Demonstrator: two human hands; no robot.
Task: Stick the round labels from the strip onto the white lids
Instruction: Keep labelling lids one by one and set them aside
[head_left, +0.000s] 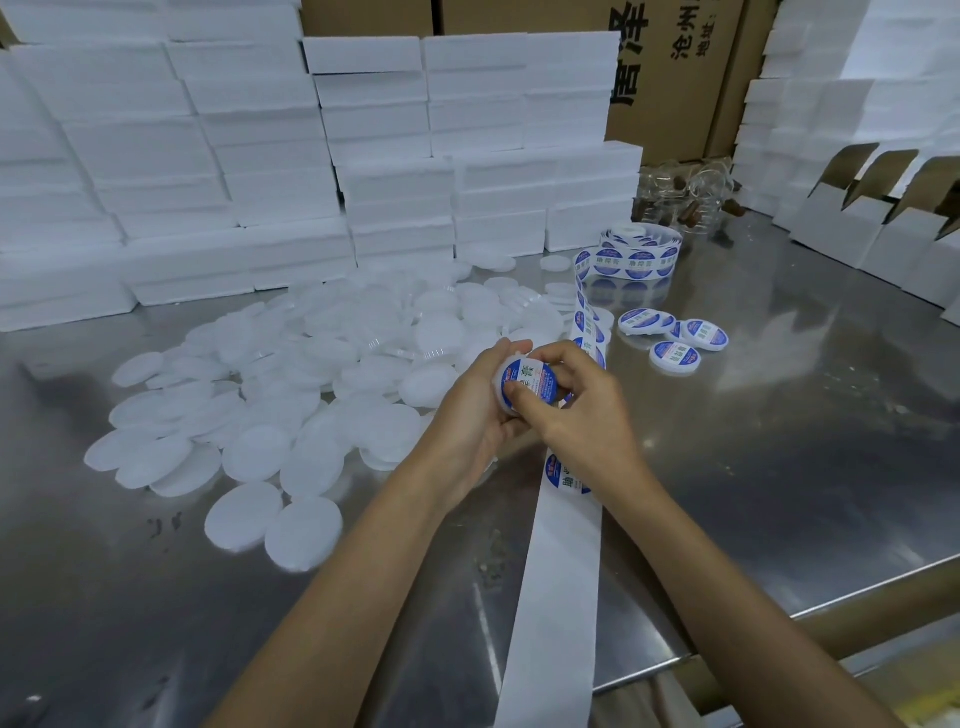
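My left hand (480, 410) cups a white lid (506, 402) from behind, fingers curled round its rim, with a round blue and white label (525, 382) on its face. My right hand (576, 410) reaches over it, thumb and fingertips bent and pressing on the label's lower and upper edge. The lid is held above the table (779, 415), just right of the pile.

The table is bare steel, scuffed and shiny, mirroring the things set on it. Its front edge runs down to the right, with a lower rail beneath. The strip (563, 571) lies along it under my right wrist: plain white backing nearest me, hanging past the edge, one label still on it just beside my wrist, then more labels beyond my hands, curving up to the roll (636, 249) that stands further back.

Left of my hands is a wide, loose pile of lids (291, 395), overlapping, spreading toward the near left. Right of the strip sit four labelled lids (675, 338), close together, some touching.

Behind the pile, foam boxes (260, 156) are stacked in a wall along the back and left. Brown cartons (670, 67) with black printed characters stand behind them. At the far right are more white stacks and a row of open boxes (872, 208) with flaps up. Between the cartons and these lie clear glass items (691, 192); I cannot tell what they are.
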